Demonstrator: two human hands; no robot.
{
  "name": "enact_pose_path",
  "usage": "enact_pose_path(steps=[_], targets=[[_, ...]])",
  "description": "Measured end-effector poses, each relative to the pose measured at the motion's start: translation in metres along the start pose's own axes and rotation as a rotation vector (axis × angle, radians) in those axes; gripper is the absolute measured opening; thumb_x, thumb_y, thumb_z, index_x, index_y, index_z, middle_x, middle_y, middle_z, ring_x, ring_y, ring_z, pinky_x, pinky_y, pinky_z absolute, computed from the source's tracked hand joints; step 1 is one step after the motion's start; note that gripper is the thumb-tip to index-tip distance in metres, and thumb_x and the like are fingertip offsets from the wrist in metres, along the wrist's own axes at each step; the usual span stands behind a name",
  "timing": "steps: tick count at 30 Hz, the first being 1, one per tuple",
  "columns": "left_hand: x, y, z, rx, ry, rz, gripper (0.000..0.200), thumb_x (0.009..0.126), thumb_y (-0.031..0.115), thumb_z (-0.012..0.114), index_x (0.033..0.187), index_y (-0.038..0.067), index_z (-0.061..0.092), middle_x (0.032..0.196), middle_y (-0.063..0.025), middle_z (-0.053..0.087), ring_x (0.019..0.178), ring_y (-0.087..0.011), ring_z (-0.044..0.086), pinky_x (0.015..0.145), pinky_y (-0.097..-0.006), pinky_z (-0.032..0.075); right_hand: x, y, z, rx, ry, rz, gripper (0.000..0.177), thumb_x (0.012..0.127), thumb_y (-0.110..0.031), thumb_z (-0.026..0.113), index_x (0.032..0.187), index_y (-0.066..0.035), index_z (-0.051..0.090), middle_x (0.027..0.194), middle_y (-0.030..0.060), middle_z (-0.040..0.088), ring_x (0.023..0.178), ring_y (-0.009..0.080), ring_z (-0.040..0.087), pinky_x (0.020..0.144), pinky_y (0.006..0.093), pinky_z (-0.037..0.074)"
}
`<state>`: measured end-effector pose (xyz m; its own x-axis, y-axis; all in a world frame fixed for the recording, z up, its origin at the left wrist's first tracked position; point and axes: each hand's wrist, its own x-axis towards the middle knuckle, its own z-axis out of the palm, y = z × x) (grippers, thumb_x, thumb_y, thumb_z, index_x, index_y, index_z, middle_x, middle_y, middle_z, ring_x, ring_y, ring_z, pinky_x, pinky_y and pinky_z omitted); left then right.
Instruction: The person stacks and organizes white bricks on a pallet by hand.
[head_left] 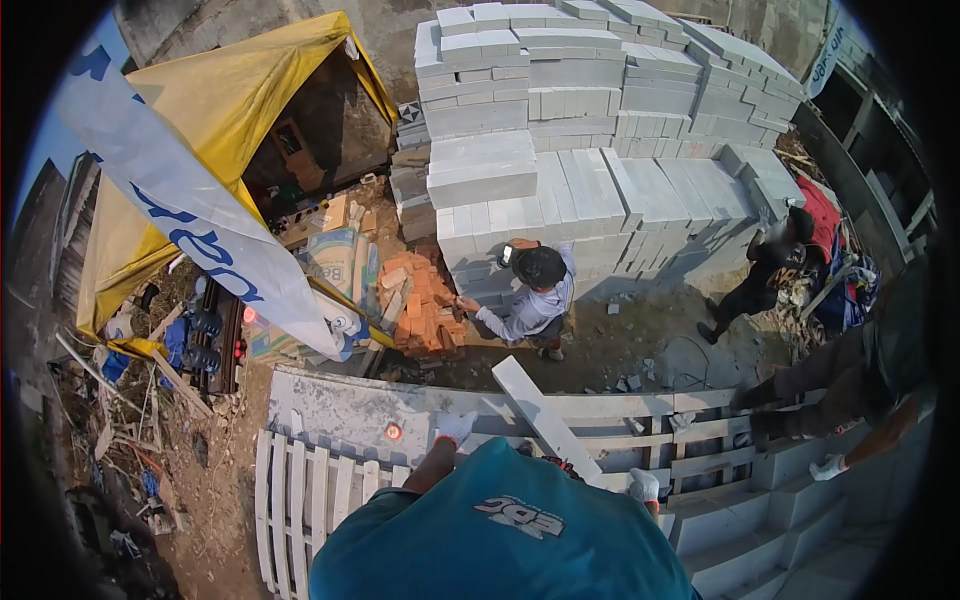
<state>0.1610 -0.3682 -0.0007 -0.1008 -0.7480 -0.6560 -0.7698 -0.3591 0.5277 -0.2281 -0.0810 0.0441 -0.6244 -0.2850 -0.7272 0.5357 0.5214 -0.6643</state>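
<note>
My left hand, in a white glove, is over the grey slab at the front edge, its fingers stretched out with nothing in them. My right hand, gloved too, is lower and to the right, by the pallet slats; its fingers are partly hidden and I cannot tell how they are bent. Between the two hands a long pale concrete block slants across the wooden pallet. Its lower end is close to my right hand, with a gap to my left. My teal shirt fills the bottom of the view.
Below, a person in a cap stands by orange bricks and a tall stack of pale blocks. Another person is farther right. Nearby at right stands a person with a gloved hand. A banner crosses the yellow tent.
</note>
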Motion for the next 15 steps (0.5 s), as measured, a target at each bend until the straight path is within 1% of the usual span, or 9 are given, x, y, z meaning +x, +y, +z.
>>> enact_pose_path(steps=[1, 3, 5, 6, 7, 10, 12, 13, 15], targets=[[-0.010, 0.015, -0.003, 0.055, 0.020, 0.010, 0.056, 0.085, 0.051, 0.048, 0.110, 0.003, 0.066, 0.115, -0.0196, 0.062, 0.109, -0.0373, 0.057, 0.094, -0.0414, 0.043, -0.001, -0.014, 0.013, -0.036, -0.097, -0.006, 0.029, 0.077, -0.010, 0.061, 0.102, 0.005, 0.062, 0.076, 0.0108, 0.059, 0.053, 0.0198, 0.055, 0.045, 0.0350, 0.043], [-0.010, 0.016, 0.000, 0.028, 0.026, 0.020, 0.056, 0.085, 0.050, 0.050, 0.108, 0.001, 0.065, 0.111, -0.0218, 0.063, 0.107, -0.0376, 0.058, 0.092, -0.0411, 0.044, -0.055, -0.092, 0.061, -0.110, -0.361, -0.056, 0.057, 0.078, -0.011, 0.060, 0.130, 0.007, 0.046, 0.077, 0.0081, 0.058, 0.050, 0.0153, 0.051, 0.048, 0.0301, 0.046], [0.001, -0.003, 0.011, -0.019, 0.009, -0.023, 0.056, 0.084, 0.049, 0.051, 0.107, 0.000, 0.066, 0.110, -0.0229, 0.063, 0.106, -0.0373, 0.058, 0.091, -0.0405, 0.045, -0.045, -0.118, 0.095, -0.415, -0.459, -0.325, 0.061, 0.080, -0.015, 0.059, 0.134, 0.006, 0.041, 0.066, 0.0072, 0.058, 0.050, 0.0125, 0.052, 0.049, 0.0273, 0.044], [0.006, -0.011, 0.015, -0.077, 0.008, -0.052, 0.056, 0.084, 0.049, 0.052, 0.106, -0.001, 0.066, 0.108, -0.0240, 0.063, 0.105, -0.0371, 0.059, 0.090, -0.0399, 0.045, -0.073, -0.148, 0.109, -0.492, -0.445, -0.387, 0.058, 0.082, -0.015, 0.060, 0.134, 0.003, 0.043, 0.071, 0.0086, 0.060, 0.049, 0.0104, 0.049, 0.046, 0.0251, 0.041], [0.005, -0.018, 0.017, -0.063, -0.006, -0.056, 0.056, 0.084, 0.049, 0.052, 0.106, -0.001, 0.066, 0.108, -0.0240, 0.063, 0.105, -0.0371, 0.059, 0.090, -0.0399, 0.045, -0.098, -0.170, 0.117, -0.462, -0.434, -0.389, 0.055, 0.082, -0.016, 0.059, 0.133, 0.002, 0.045, 0.065, 0.0077, 0.058, 0.051, 0.0099, 0.051, 0.048, 0.0239, 0.040], [0.001, -0.049, 0.015, -0.110, -0.034, -0.049, 0.056, 0.083, 0.048, 0.055, 0.104, -0.003, 0.066, 0.105, -0.0245, 0.064, 0.102, -0.0371, 0.060, 0.088, -0.0393, 0.046, -0.079, -0.154, 0.114, -0.293, -0.372, -0.400, 0.058, 0.079, -0.015, 0.056, 0.132, 0.005, 0.044, 0.061, 0.0064, 0.058, 0.053, 0.0121, 0.054, 0.053, 0.0252, 0.044], [-0.003, -0.075, 0.014, 0.196, -0.001, 0.190, 0.056, 0.083, 0.049, 0.055, 0.101, -0.003, 0.067, 0.105, -0.0229, 0.065, 0.099, -0.0378, 0.061, 0.086, -0.0396, 0.047, -0.041, -0.111, 0.093, -0.270, -0.317, -0.341, 0.058, 0.079, -0.012, 0.054, 0.132, 0.008, 0.042, 0.065, 0.0072, 0.060, 0.056, 0.0123, 0.055, 0.056, 0.0244, 0.045], [-0.014, -0.072, 0.011, 0.198, -0.007, 0.188, 0.056, 0.083, 0.049, 0.055, 0.101, -0.003, 0.067, 0.105, -0.0229, 0.065, 0.099, -0.0378, 0.061, 0.086, -0.0396, 0.047, -0.040, -0.096, 0.075, -0.230, -0.326, -0.238, 0.059, 0.078, -0.005, 0.054, 0.133, 0.009, 0.038, 0.068, 0.0071, 0.058, 0.055, 0.0111, 0.053, 0.050, 0.0237, 0.041], [-0.040, -0.062, 0.002, 0.017, -0.055, -0.129, 0.049, 0.087, 0.044, 0.050, 0.105, 0.002, 0.065, 0.102, -0.0224, 0.066, 0.097, -0.0379, 0.062, 0.084, -0.0413, 0.048, 0.004, -0.009, 0.021, -0.303, -0.102, -0.080, 0.029, 0.075, -0.009, 0.054, 0.100, 0.001, 0.066, 0.072, 0.0109, 0.063, 0.063, 0.0184, 0.061, 0.055, 0.0300, 0.049]])
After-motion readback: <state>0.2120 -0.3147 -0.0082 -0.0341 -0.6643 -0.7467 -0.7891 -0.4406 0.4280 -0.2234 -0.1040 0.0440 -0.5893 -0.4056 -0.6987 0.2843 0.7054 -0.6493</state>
